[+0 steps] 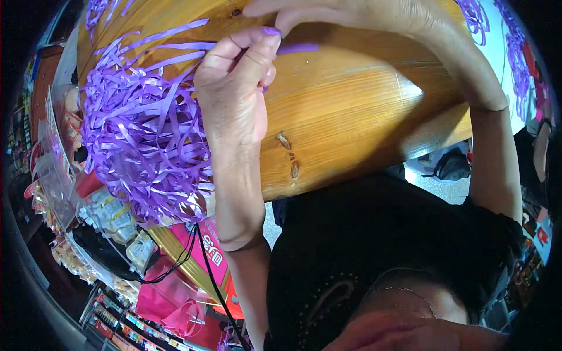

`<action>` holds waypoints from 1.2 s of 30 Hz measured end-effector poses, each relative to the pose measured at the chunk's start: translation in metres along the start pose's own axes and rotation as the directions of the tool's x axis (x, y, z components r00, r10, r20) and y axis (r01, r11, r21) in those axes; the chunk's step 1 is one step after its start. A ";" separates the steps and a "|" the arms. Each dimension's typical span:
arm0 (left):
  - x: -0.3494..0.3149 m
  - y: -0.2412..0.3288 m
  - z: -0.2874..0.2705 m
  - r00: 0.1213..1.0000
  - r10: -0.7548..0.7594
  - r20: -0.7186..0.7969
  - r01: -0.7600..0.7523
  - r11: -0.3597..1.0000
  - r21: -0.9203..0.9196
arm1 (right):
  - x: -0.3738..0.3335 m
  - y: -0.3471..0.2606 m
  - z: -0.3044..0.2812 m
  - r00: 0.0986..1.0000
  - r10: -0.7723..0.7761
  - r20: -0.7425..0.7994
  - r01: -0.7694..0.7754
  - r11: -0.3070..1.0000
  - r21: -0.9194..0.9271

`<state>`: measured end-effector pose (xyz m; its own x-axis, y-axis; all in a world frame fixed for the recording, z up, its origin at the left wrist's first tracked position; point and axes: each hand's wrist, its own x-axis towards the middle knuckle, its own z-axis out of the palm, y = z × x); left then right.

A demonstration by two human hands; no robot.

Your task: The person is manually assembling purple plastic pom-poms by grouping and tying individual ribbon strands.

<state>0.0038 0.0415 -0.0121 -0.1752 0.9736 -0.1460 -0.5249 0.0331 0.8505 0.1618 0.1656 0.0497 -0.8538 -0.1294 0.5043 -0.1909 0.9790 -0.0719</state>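
My left hand is closed, its thumb pressed against the curled fingers, with a strip of purple ribbon in it. A short flat end of that ribbon sticks out to the right over the wooden table. Just beyond, at the top edge, my right hand has its fingers stretched out toward the left hand's thumb; part of it is cut off. Nothing shows in it. Left of my left wrist lies a large tangled heap of purple ribbons, a few strands reaching up toward the left hand.
More purple ribbons lie on a white surface at the far right. Past the table's left edge are packaged goods, a pink bag and a thin black cord. Stocked shelves stand lower left.
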 end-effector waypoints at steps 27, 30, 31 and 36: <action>-0.006 0.000 0.009 0.968 0.218 -0.126 -0.210 0.975 0.073 | -0.006 -0.025 0.030 0.649 0.758 0.059 -0.477 0.345 0.808; -0.005 -0.001 0.009 0.988 0.147 -0.047 -0.152 0.982 -0.111 | -0.008 -0.021 0.032 0.585 0.768 0.259 -0.497 0.089 0.863; -0.005 0.000 0.010 0.994 0.109 -0.020 -0.111 0.974 -0.196 | -0.009 -0.021 0.036 0.559 0.758 0.337 -0.415 -0.096 0.905; -0.005 -0.002 0.001 0.983 0.112 0.148 -0.055 0.938 -0.341 | -0.005 -0.027 0.034 0.553 0.711 0.435 -0.230 -0.372 0.900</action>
<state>0.0065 0.0368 -0.0127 -0.1074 0.9939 0.0263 -0.7670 -0.0997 0.6338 0.1551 0.1342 0.0202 -0.8183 0.5559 -0.1464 -0.1689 -0.4759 -0.8631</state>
